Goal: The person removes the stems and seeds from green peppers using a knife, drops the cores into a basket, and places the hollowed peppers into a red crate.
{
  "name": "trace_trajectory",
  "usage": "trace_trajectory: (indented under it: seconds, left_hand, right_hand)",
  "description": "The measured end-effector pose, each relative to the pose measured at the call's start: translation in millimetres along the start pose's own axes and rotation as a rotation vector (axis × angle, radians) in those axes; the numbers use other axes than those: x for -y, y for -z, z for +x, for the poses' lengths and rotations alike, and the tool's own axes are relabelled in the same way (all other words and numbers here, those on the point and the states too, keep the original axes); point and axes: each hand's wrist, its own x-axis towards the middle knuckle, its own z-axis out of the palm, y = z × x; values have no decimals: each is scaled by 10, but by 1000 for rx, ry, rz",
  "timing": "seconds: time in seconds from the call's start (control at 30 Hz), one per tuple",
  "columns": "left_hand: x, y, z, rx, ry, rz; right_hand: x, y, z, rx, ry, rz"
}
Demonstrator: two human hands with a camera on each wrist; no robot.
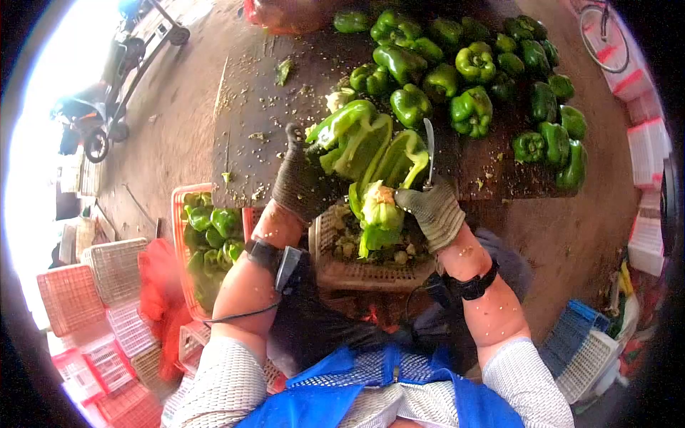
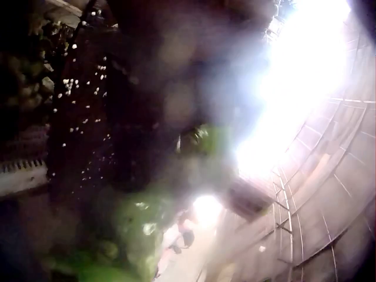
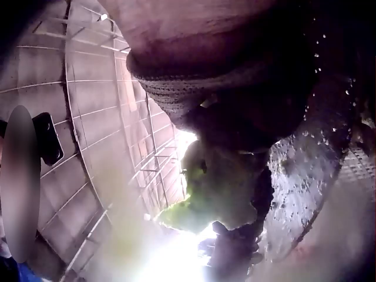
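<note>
A green bell pepper [image 1: 378,146], split open with its pale inner walls showing, lies between the two gloved hands. The left hand [image 1: 303,175] grips its left side, thumb pointing up. In the right hand [image 1: 435,210] is a knife with a thin curved blade [image 1: 429,143] pointing away from the body; the fingers also pinch the pepper's pale seed core [image 1: 379,207]. The core hangs above a crate [image 1: 371,278] of scraps. In the right wrist view, part of the green flesh [image 3: 217,188] shows beyond the dark glove [image 3: 235,111]; the left wrist view is dark and blurred.
Whole green peppers [image 1: 471,110] are piled on the far right of the dark wooden table [image 1: 250,160], with seeds scattered at left. An orange crate [image 1: 187,191] of peppers stands left of the knees. Stacked baskets [image 1: 70,292] are further left; a blue basket [image 1: 571,332] is at right.
</note>
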Motion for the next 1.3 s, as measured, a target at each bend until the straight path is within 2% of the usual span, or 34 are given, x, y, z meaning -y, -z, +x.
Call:
trace_trajectory:
  seconds: [0.07, 0.17, 0.23, 0.27, 0.3, 0.37, 0.4, 0.5, 0.57, 0.63, 0.67, 0.7, 0.73, 0.77, 0.87, 0.9, 0.97, 1.0, 1.03, 1.1, 1.13, 1.17, 1.23, 1.3]
  left_hand:
    - [-106, 63, -73, -7, 12, -31]
    - [-265, 235, -152, 1, 48, 11]
    - [-193, 20, -208, -112, -11, 179]
    - [-211, -94, -279, -13, 46, 215]
    - [-211, -55, -291, 77, 14, 411]
    - [-228, 56, -240, 254, -53, 794]
    - [-253, 77, -179, 297, 20, 690]
    - [-89, 8, -162, 75, -56, 1001]
    - [36, 109, -94, -97, -113, 803]
    - [14, 194, -74, -222, -157, 573]
    - [-18, 236, -140, -140, -323, 493]
    - [-90, 275, -137, -256, -423, 260]
    - [-213, 272, -186, -291, -508, 124]
    - [-355, 269, -261, -327, -598, -11]
    - [-827, 545, -653, -250, -676, -56]
    - [-927, 689, -760, -305, -765, -47]
    - [-968, 738, -1021, -379, -797, -131]
    - [-987, 857, -1107, -294, -780, -120]
    - [-945, 566, -1152, -461, -750, -225]
    - [-917, 912, -1092, -263, -744, -215]
    - [-878, 748, -1061, -416, -692, -272]
    - [-858, 997, -964, -372, -663, -241]
    - [-803, 1059, -827, -393, -630, -219]
    - [-799, 1098, -709, -404, -638, -167]
  right_hand:
    - [-78, 6, 34, 44, 57, 90]
    - [-202, 41, 68, 32, 98, -17]
    - [-48, -32, 13, 29, 69, -104]
    - [70, -109, -10, 34, 62, -153]
    - [119, -160, -28, 39, 50, -202]
    - [-134, -117, 31, 82, 95, -342]
    - [-145, -138, 21, 77, 88, -410]
    - [-118, -157, -18, 81, 34, -454]
    - [-194, -109, 12, 64, 41, -432]
    - [-196, -14, 122, 104, -49, -236]
    - [-194, 32, 180, 118, -97, -140]
    - [-124, -21, 134, 84, -119, 26]
    - [-53, -75, 90, 47, -136, 192]
    - [37, -81, -4, 17, -196, 215]
    - [135, -182, -101, 25, -322, 310]
    - [102, -185, -114, 21, -331, 349]
    - [-3, -128, -130, 44, -318, 309]
    - [-49, -47, -152, 35, -311, 282]
    - [-71, 18, -162, 16, -299, 250]
    - [-70, 57, -111, -12, -275, 155]
    - [-78, 67, -87, -19, -258, 96]
    - [-91, 80, -62, -31, -241, 36]
    - [-112, 111, -39, -63, -210, -82]
    - [-100, 106, -90, -104, -174, -51]
